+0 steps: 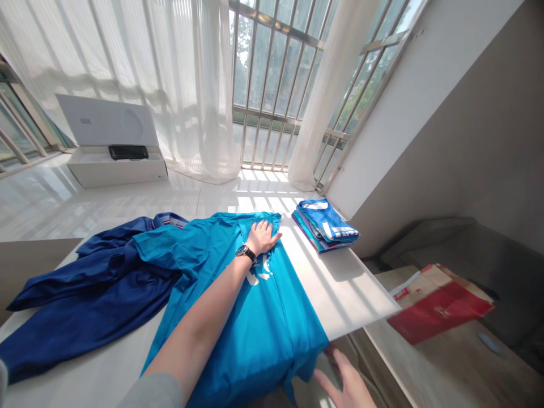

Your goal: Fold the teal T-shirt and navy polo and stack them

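A teal T-shirt (238, 317) with a white print lies spread over the white table, its lower part hanging over the near edge. My left hand (262, 237), with a watch (245, 251) on the wrist, rests flat on the shirt near its collar, fingers spread. Below the table edge, my right hand (351, 382) is beside the hanging hem of the shirt. Its fingers are apart with nothing between them, and part of the hand is cut off by the frame. One sleeve of the T-shirt overlaps a dark blue garment (114, 283) on the left.
Folded clothes (327, 224) are stacked to the right on the table (344, 306). An open white box (121, 170) with a black device (128, 152) stands by the curtain (191, 85). A red and brown paper bag (444, 311) lies on a lower wooden surface (476, 362).
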Motion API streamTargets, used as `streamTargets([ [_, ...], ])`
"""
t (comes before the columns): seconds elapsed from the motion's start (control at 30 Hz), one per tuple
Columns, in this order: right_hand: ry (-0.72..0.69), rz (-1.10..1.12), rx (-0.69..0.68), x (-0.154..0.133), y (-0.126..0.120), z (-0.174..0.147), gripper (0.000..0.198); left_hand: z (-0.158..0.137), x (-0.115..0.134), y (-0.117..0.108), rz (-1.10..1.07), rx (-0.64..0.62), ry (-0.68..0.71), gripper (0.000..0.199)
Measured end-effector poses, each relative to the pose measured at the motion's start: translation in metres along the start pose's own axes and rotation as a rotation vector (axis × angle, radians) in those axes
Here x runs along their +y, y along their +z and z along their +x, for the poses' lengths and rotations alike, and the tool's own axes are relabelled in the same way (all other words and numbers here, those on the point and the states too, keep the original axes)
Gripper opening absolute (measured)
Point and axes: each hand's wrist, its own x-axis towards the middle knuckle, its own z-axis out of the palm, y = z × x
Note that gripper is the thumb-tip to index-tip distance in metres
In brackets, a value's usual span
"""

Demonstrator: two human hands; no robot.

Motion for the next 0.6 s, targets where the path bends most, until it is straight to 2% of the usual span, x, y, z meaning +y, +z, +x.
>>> streamTargets([
  [0.07, 0.063, 0.215, -0.009, -0.003, 0.016, 0.004, 0.067, 0.001, -0.004, -0.002, 0.039, -0.022, 0.015, 0.058],
  [0.13, 0.075, 0.412, -0.032, -0.011, 0.031, 0.004, 0.066, 0.002, -0.009, -0.006, 0.070, -0.037, 0.035, 0.057],
  [0.23, 0.074, 0.553, -0.027, -0.028, 0.035, 0.001, 0.062, 0.003, -0.014, -0.011, 0.083, -0.034, 0.045, 0.054],
  [0.33, 0.165, 0.622, -0.013, -0.036, 0.016, -0.005, 0.066, 0.003, -0.015, -0.013, 0.087, -0.027, 0.038, 0.049],
  [0.43, 0.292, 0.680, -0.007, -0.032, -0.007, -0.009, 0.073, 0.004, -0.014, -0.012, 0.080, -0.022, 0.033, 0.048],
  [0.53, 0.409, 0.593, -0.049, -0.021, -0.017, -0.009, 0.066, 0.004, -0.014, -0.011, 0.068, -0.019, 0.034, 0.049],
  [0.6, 0.397, 0.469, -0.065, -0.013, -0.013, -0.008, 0.063, 0.004, -0.014, -0.011, 0.061, -0.018, 0.034, 0.048],
])
